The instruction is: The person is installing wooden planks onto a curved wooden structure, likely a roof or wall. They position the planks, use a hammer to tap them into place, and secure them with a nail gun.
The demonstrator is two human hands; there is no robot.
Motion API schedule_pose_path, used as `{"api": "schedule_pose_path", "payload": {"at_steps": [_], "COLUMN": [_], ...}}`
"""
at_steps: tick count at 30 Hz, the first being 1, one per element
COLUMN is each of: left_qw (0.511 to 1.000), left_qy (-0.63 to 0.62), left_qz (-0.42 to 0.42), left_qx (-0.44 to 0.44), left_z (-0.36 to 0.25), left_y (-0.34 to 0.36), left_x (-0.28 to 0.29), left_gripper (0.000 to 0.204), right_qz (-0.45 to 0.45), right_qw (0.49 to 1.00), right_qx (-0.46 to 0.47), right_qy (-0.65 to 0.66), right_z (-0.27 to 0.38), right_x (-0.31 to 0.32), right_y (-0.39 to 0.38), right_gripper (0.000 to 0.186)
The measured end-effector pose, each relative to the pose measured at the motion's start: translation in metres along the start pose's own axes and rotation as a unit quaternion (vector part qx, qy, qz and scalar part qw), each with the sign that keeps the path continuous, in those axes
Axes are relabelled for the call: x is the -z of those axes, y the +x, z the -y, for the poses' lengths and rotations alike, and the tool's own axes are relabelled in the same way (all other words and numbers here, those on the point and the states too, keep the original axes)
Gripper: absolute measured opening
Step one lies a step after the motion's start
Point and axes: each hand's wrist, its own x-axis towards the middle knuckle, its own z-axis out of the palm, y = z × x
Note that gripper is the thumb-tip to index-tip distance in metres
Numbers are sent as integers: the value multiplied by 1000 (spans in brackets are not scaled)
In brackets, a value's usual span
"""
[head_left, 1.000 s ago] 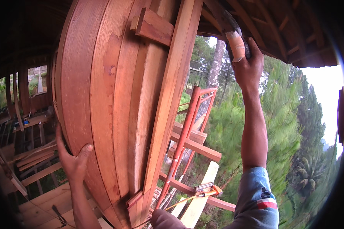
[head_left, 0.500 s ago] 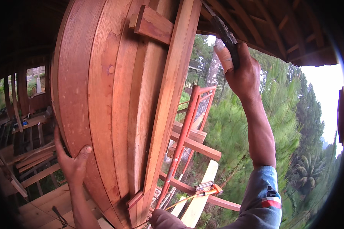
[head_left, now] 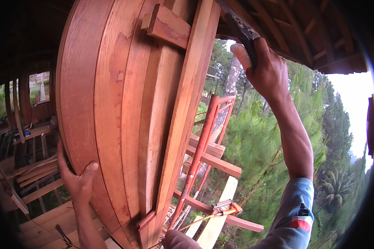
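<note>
My left hand (head_left: 77, 176) grips the left edge of a curved reddish-brown wooden plank panel (head_left: 112, 103), its thumb on the board face and fingers along the edge. My right hand (head_left: 266, 70) is raised at the upper right, closed on a long dark tool (head_left: 244, 30), possibly a saw, whose far end runs out of the top of the picture near the panel's right edge. Pale tape is wrapped beside the grip, on either my thumb or the handle; I cannot tell which. A short wooden block (head_left: 168, 27) is fixed across the upper boards.
Red metal scaffolding (head_left: 207, 137) with crossing beams and a pale plank (head_left: 216, 220) stands right of the panel, an orange-and-silver tool (head_left: 232, 209) lying there. Trees fill the right beyond. A roof frame (head_left: 299, 25) hangs overhead; loose timber and open floor framing lie left.
My right forearm has swung rightward and the dark tool now leans more toward the upper left; it dipped, then rose slightly. My left hand has shifted slightly down on the panel's edge.
</note>
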Motion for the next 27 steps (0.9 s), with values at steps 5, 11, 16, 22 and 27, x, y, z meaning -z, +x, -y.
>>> {"api": "schedule_pose_path", "payload": {"at_steps": [5,11,16,22,27], "left_qw": [1000,999,1000,1000,1000], "left_qy": [12,18,21,-11,17], "left_qz": [7,-9,-5,-4,-8], "left_qx": [-17,29,1,20,-4], "left_z": [1,-10,-3,-11,-2], "left_y": [2,-2,1,-1,-1], "left_x": [6,1,5,1,6], "left_gripper": [114,116,117,116,115], "right_qz": [46,10,12,13,14], "right_qw": [999,997,995,992,990], "right_qx": [3,-31,-45,-59,-69], "right_qy": [23,77,86,108,118], "right_z": [-19,0,5,9,1], "right_x": [13,6,-7,-15,-9], "right_y": [-17,-27,-27,-19,-10], "right_gripper": [43,47,47,51,52]}}
